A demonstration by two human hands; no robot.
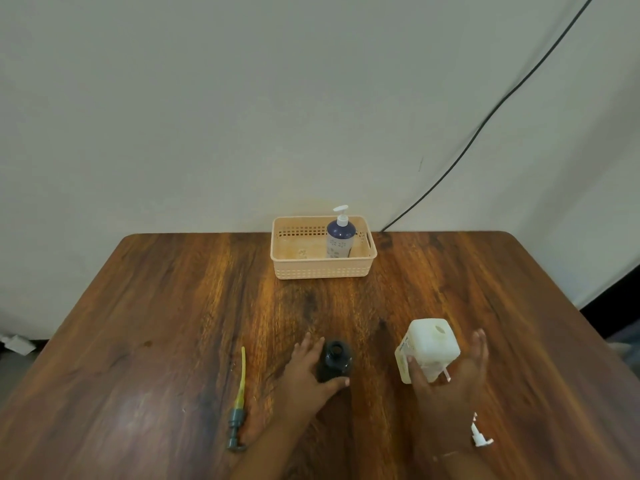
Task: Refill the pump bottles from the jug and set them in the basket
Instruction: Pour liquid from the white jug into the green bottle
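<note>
Steadying open dark plastic bottle point(334, 360) with left hand point(304, 370) for pouring. Right hand point(450, 375) wrapped around uncapped white jug point(429, 349), near right.

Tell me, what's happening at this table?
A person is refilling pump bottles. The left hand steadies an open dark bottle, its grey pump lying beside it on the table. The right hand grips an uncapped white jug. One blue bottle, pump on, already stands in the basket.
</note>
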